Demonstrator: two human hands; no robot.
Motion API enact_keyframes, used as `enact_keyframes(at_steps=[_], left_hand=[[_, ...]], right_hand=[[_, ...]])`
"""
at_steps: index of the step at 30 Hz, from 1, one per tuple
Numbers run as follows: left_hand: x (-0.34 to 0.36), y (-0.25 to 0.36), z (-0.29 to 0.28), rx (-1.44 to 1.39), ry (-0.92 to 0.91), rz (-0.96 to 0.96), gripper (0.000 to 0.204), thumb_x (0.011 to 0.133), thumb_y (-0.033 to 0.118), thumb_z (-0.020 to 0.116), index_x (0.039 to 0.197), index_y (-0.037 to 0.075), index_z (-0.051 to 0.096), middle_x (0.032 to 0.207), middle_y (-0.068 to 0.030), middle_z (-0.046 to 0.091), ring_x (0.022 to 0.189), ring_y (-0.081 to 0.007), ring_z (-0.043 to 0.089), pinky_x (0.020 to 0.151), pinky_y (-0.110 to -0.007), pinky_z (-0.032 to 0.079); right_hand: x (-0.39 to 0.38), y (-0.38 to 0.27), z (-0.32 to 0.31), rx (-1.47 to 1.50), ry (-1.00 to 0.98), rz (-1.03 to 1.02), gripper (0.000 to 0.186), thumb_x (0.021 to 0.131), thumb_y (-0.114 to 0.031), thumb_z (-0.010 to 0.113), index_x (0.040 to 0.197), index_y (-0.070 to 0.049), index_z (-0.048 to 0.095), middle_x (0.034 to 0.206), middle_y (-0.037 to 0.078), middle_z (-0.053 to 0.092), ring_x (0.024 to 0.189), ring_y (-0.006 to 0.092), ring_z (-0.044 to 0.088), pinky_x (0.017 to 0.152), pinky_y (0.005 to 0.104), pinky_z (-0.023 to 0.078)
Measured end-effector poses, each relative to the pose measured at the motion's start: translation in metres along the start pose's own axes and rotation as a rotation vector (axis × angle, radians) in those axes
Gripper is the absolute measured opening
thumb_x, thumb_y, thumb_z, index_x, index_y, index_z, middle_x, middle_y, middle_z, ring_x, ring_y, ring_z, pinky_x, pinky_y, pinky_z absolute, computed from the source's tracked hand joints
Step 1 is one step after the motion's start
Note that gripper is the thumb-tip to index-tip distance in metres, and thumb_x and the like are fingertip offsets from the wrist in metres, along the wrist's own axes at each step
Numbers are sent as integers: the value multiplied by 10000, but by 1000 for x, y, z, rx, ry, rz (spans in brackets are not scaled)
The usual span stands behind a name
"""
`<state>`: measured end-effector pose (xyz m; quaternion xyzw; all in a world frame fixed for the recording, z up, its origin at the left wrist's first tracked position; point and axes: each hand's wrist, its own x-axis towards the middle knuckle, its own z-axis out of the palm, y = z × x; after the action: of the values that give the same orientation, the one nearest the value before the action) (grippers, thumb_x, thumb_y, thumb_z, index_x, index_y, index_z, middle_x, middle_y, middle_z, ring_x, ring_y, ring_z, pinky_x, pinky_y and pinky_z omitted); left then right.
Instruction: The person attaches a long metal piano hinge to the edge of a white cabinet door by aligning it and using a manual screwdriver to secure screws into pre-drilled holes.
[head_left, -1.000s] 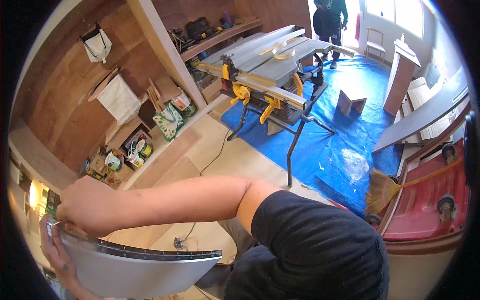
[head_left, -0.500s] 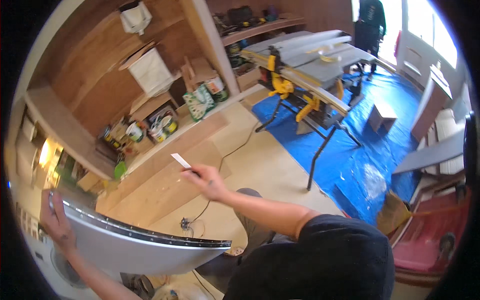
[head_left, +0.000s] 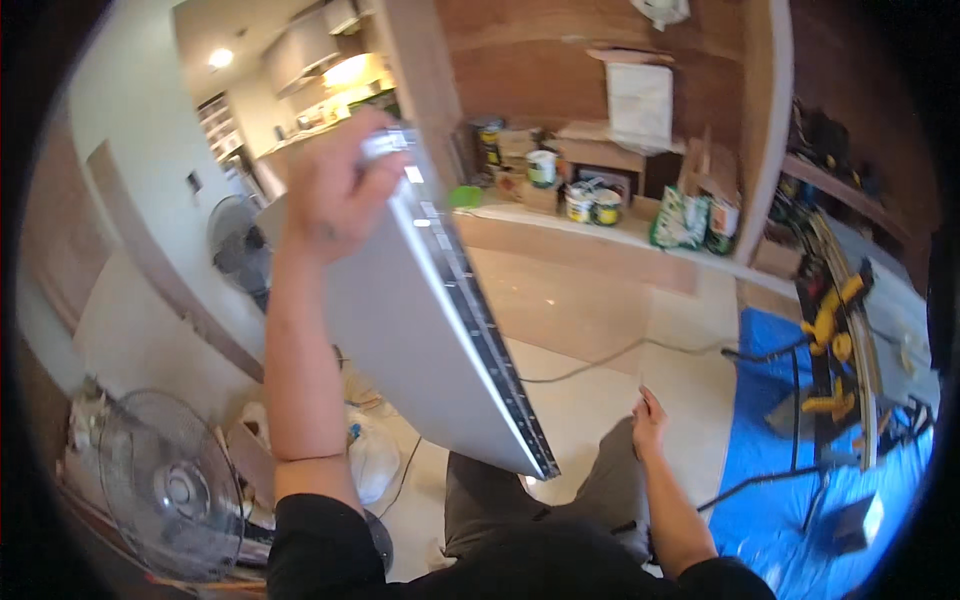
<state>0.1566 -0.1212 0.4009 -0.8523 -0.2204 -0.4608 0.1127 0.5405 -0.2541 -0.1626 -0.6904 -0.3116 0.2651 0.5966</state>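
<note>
My left hand is raised, its fingers wrapped round the upper corner of a pale grey panel. The panel hangs tilted in front of me, its lower end above my lap. Along its right edge runs a dark strip with small light marks. My right hand is low, beside my right knee, closed round a scraper. Its handle is hidden in the fingers, and its pale blade, plain a moment ago, hardly shows against the floor.
At the left stand a mesh-guarded fan and a smaller fan. Paint tubs and bags line a low shelf ahead. A table saw stands at the right over a blue tarp. A cable crosses the floor.
My view has swung left. My left hand has lifted the panel, which now stands much steeper. My right hand has dropped beside my right knee with the scraper.
</note>
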Motion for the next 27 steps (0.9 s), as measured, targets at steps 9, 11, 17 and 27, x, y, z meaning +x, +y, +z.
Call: enact_keyframes(at_steps=[9,11,17,27], left_hand=[[29,11,11,-15,-238,190,487,932,453,729,1243,83,671,974,-219,726,908,-430,692,811,-477,551],[36,17,10,27,-318,142,521,920,480,738,1263,95,664,973,-214,731,910,-435,694,810,-479,551],[25,13,32,78,-219,110,582,834,517,816,1231,109,695,1006,-183,759,945,-396,729,859,-455,567],[27,27,26,79,-198,102,636,754,522,891,1195,107,697,978,-151,768,939,-369,744,849,-427,574]], right_hand=[[15,-41,-14,281,76,156,356,1100,-221,539,1430,-122,626,777,-42,505,554,37,426,458,215,354],[21,-82,-19,327,28,36,335,1103,-247,540,1394,-118,646,760,-47,479,555,38,424,459,217,331],[-22,-303,18,425,-112,-492,294,1078,-136,565,1338,-35,658,832,-40,560,701,35,474,606,208,388],[-63,-476,46,-18,-29,-1112,305,1010,-66,629,1310,-94,677,1045,135,718,831,239,678,762,355,544]])
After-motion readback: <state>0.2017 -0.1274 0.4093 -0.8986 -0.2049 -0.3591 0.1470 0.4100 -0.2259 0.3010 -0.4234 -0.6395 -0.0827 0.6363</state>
